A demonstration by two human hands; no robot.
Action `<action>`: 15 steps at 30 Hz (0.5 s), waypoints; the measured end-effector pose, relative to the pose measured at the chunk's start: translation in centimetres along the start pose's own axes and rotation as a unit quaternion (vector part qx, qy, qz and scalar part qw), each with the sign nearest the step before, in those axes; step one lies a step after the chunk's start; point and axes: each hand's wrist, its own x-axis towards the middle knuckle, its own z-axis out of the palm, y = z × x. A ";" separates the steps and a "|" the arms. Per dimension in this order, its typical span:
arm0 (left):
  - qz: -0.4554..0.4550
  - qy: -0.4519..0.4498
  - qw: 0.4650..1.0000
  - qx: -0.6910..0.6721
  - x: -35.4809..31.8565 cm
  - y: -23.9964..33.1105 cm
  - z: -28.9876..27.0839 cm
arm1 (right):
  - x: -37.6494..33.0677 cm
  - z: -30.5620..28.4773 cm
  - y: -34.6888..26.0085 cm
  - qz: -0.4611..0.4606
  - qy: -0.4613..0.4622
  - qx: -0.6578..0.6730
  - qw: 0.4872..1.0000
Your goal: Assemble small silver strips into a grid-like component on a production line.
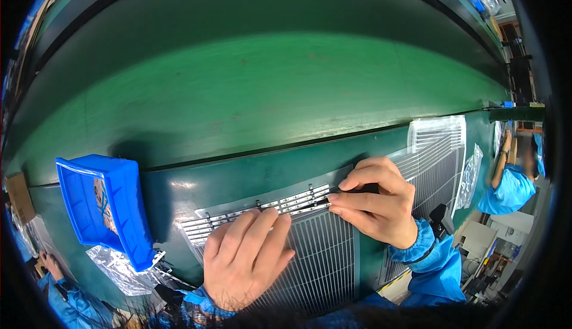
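Note:
My left hand (245,258) lies palm down, its fingers stretched over a row of narrow white strips (199,230) with small dark marks. My right hand (381,201) is closed in a pinch at the right end of one such white strip (313,207), which slants toward me. Several strips lie side by side, with small black pieces along their far edge. Beneath and nearer me is a sheet with rows of dark slats (322,251). My left fingers hide part of the strips, and the pinched end is mostly covered by my right fingertips.
A blue bin (128,201) holding small thin pieces stands at the left, beside clear plastic bags (116,269). More slatted sheets (438,168) lie at the right, near another clear bag (471,177). A raised green surface (268,84) spans the far side. Co-workers in blue (506,189) are nearby.

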 end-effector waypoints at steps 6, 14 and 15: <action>-0.004 -0.001 1.000 -0.002 0.1 0.1 0.1 | -0.1 0.2 0.2 0.004 0.005 0.006 1.000; -0.009 0.008 1.000 -0.006 0.1 0.1 0.1 | -0.2 0.3 0.2 -0.002 0.010 0.000 1.000; -0.008 0.007 1.000 -0.007 0.1 0.1 0.2 | -0.2 0.3 0.2 -0.001 0.010 0.000 1.000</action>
